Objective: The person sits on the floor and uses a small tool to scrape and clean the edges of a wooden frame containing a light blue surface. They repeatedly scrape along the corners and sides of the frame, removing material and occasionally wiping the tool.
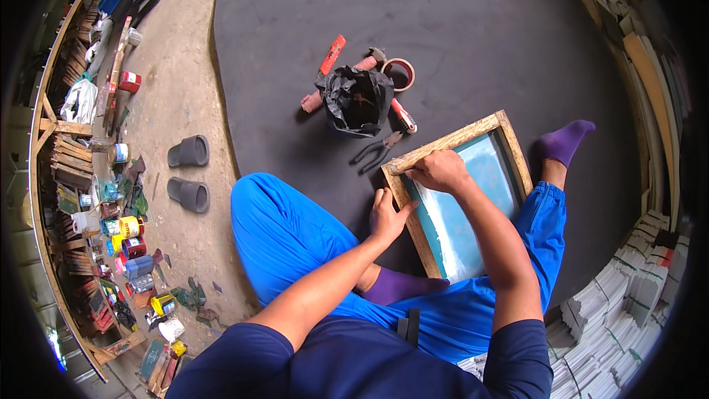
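Observation:
A wooden frame (464,135) with a teal sheet (493,170) stretched inside it lies tilted across my legs. Whitish streaks run over the sheet's left side. My left hand (388,216) holds the frame's left side, thumb on top and fingers at the outer edge. Near the upper left corner, my right hand (442,171) is closed, its fingers pressed together by the inner edge of the wood. Whatever it holds there is too small and hidden to name. Just beyond the frame lie dark-handled pliers (375,152) and a red-and-white-handled tool (404,116).
A container lined with a black plastic bag (357,103) stands ahead, ringed by a tape roll (399,74), a hammer (367,62) and a red-handled tool (332,55). Grey slippers (189,151) and paint cans (131,227) are at left. White bundled stacks (613,325) fill the right.

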Demonstrator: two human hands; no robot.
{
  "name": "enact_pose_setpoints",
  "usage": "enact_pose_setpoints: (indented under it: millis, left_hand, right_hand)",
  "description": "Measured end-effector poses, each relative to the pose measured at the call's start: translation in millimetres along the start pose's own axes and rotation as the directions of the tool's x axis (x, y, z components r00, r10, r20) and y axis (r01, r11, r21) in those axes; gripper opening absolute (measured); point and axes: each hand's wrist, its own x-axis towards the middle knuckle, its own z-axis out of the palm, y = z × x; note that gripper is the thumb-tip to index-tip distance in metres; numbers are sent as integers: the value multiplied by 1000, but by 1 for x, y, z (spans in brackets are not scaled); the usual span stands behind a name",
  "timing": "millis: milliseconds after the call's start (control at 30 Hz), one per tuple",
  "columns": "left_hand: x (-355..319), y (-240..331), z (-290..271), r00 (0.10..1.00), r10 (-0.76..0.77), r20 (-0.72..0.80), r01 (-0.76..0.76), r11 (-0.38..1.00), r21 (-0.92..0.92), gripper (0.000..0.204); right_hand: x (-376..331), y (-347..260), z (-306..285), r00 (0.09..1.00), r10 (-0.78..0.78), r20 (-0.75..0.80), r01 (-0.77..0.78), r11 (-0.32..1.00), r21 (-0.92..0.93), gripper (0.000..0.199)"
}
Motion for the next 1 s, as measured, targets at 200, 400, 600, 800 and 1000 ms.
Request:
enact_pose_setpoints:
  millis: [200, 400, 600, 800, 1000]
  left_hand:
    - [-1, -9, 2, 1000, 10, 24, -11, 999, 42, 62]
    - [-3, -1, 2, 1000, 4, 0, -4, 1000, 26, 56]
    - [4, -9, -7, 998, -64, 14, 64, 995, -71, 64]
    - [16, -21, 1, 993, -23, -113, 14, 997, -78, 76]
    - [13, -15, -2, 995, -104, 2, 104, 993, -46, 71]
  right_hand:
    - [0, 5, 14, 977, -147, -153, 139, 988, -61, 40]
    - [-9, 2, 29, 912, -329, -246, 308, 944, -119, 39]
    - [-25, -20, 25, 939, -8, -343, 49, 992, 113, 25]
    - [-40, -22, 1, 918, 202, -342, -161, 976, 145, 20]
    - [-23, -18, -4, 953, 62, -297, -69, 998, -14, 18]
